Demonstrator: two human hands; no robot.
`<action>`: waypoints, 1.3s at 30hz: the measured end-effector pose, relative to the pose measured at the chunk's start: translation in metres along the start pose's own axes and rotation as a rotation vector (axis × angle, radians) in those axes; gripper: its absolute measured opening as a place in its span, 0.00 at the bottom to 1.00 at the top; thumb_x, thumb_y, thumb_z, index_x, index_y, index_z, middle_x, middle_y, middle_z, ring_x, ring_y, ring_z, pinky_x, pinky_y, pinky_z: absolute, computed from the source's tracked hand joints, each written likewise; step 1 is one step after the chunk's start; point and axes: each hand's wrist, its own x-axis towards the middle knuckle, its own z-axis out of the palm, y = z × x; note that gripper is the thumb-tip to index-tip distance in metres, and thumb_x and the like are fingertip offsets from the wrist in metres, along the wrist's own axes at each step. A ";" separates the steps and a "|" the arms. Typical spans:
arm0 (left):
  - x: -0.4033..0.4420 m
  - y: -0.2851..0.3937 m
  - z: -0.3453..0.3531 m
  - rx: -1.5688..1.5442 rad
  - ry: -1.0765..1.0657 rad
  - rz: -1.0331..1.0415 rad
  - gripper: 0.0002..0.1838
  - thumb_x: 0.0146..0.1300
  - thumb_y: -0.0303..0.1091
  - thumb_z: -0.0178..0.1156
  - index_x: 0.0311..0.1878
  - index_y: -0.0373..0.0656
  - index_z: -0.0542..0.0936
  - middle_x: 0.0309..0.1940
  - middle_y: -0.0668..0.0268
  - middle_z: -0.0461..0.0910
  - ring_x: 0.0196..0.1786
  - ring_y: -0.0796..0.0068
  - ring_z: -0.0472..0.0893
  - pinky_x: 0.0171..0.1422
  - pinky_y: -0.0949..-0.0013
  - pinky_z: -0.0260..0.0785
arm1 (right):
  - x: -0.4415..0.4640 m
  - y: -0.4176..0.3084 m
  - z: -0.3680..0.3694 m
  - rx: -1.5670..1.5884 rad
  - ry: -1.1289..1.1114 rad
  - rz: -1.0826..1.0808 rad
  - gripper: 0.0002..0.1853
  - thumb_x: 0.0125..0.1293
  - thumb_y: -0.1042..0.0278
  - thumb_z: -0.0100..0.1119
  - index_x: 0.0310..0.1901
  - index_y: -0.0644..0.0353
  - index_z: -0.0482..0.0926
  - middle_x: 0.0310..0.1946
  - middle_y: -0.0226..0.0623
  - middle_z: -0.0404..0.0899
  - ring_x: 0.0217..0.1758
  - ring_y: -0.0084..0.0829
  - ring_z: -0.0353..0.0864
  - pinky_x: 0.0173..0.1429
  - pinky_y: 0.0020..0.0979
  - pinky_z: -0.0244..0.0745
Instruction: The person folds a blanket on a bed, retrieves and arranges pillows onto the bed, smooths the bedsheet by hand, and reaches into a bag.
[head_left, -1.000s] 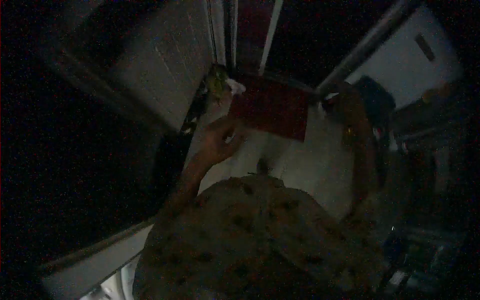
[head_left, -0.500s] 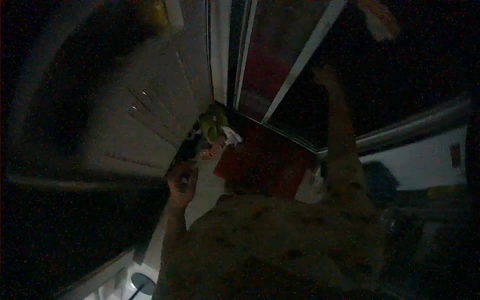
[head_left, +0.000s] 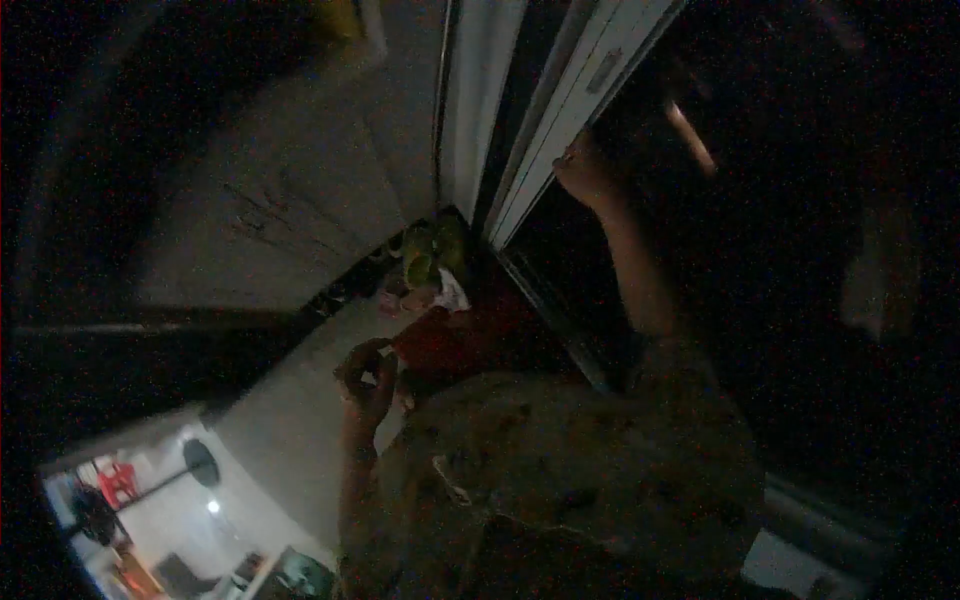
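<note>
**Operator:** Which step is in hand?

**Technician:** By judgement, handling the door at its edge. The door is the largest item and the landmark; a dark opening lies beside it.

**Operator:** List the other items by size.

**Technician:** The mat, red, lies on the floor near the door's foot. The plant is near the door's foot, on the side away from the opening. The right hand is raised at the door's edge. The left hand hangs well apart from the door, low in view. The cloth, white, lies just beside the plant, near the door's foot. The slot is in the door, beyond the right hand.

**Operator:** Report the grip.

**Technician:** Right: fingers bent at the edge; cannot tell whether they press on it. Left: fingers curled toward the thumb; cannot tell whether they pinch anything.

**Operator:** What does a next move call for?

**Technician:** Any shift of the door seems to call for secure finger contact on its edge.
</note>
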 end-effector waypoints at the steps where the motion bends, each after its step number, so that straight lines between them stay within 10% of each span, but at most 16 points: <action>1: -0.020 0.019 0.012 0.130 -0.017 0.078 0.10 0.57 0.26 0.62 0.43 0.38 0.81 0.24 0.65 0.79 0.26 0.79 0.75 0.32 0.72 0.68 | -0.015 0.004 -0.008 0.079 0.027 -0.114 0.28 0.57 0.69 0.59 0.59 0.68 0.65 0.54 0.55 0.73 0.58 0.48 0.73 0.59 0.41 0.69; 6: 0.046 0.020 0.051 0.141 0.096 0.142 0.10 0.59 0.30 0.63 0.42 0.39 0.81 0.31 0.63 0.82 0.31 0.73 0.79 0.38 0.69 0.72 | 0.036 -0.003 -0.052 0.008 -0.205 -0.205 0.20 0.62 0.67 0.56 0.55 0.65 0.72 0.47 0.49 0.78 0.50 0.43 0.78 0.54 0.36 0.73; 8: 0.040 0.032 0.062 0.147 0.082 0.045 0.12 0.58 0.31 0.63 0.44 0.37 0.81 0.30 0.63 0.81 0.32 0.75 0.78 0.37 0.71 0.71 | 0.038 0.017 -0.124 0.128 0.426 -0.096 0.16 0.68 0.63 0.52 0.52 0.63 0.75 0.46 0.46 0.80 0.49 0.41 0.80 0.51 0.33 0.75; 10: 0.046 0.045 0.070 -0.078 0.126 -0.032 0.12 0.57 0.32 0.64 0.44 0.38 0.81 0.32 0.60 0.82 0.35 0.72 0.80 0.40 0.69 0.73 | 0.070 0.042 -0.168 0.008 0.213 0.116 0.22 0.72 0.55 0.45 0.59 0.59 0.72 0.54 0.44 0.77 0.57 0.39 0.76 0.60 0.36 0.70; 14: 0.053 0.095 0.075 0.058 0.119 -0.342 0.11 0.58 0.33 0.64 0.43 0.40 0.81 0.35 0.58 0.83 0.40 0.70 0.83 0.45 0.66 0.74 | 0.136 0.150 -0.145 -0.244 0.440 -0.281 0.24 0.73 0.53 0.42 0.64 0.56 0.68 0.57 0.42 0.75 0.60 0.37 0.73 0.66 0.38 0.63; 16: 0.054 0.110 0.084 -0.118 0.138 0.028 0.10 0.58 0.31 0.63 0.42 0.41 0.82 0.36 0.60 0.83 0.41 0.68 0.83 0.45 0.66 0.74 | 0.152 0.175 -0.149 -0.267 0.434 -0.235 0.24 0.72 0.54 0.42 0.64 0.56 0.69 0.56 0.42 0.76 0.59 0.38 0.74 0.64 0.40 0.65; 21: 0.132 0.113 0.192 0.104 0.163 0.182 0.09 0.56 0.29 0.62 0.41 0.41 0.81 0.35 0.59 0.82 0.39 0.61 0.83 0.45 0.66 0.74 | 0.282 0.265 -0.154 -0.320 0.524 -0.096 0.22 0.71 0.56 0.44 0.62 0.56 0.70 0.52 0.42 0.78 0.55 0.39 0.76 0.59 0.42 0.68; 25: 0.003 0.135 0.040 0.003 0.200 0.083 0.10 0.56 0.29 0.60 0.42 0.44 0.81 0.36 0.58 0.82 0.39 0.57 0.82 0.44 0.63 0.75 | 0.207 0.149 -0.122 -0.326 0.479 -0.135 0.22 0.71 0.56 0.44 0.62 0.56 0.71 0.51 0.42 0.79 0.54 0.39 0.77 0.58 0.43 0.68; 39: -0.021 0.159 0.056 0.249 0.423 -0.132 0.08 0.57 0.37 0.61 0.40 0.49 0.83 0.35 0.61 0.82 0.39 0.57 0.81 0.43 0.60 0.75 | 0.283 0.031 0.033 -0.207 0.176 -0.436 0.21 0.70 0.57 0.45 0.59 0.57 0.73 0.47 0.42 0.80 0.50 0.40 0.78 0.53 0.43 0.70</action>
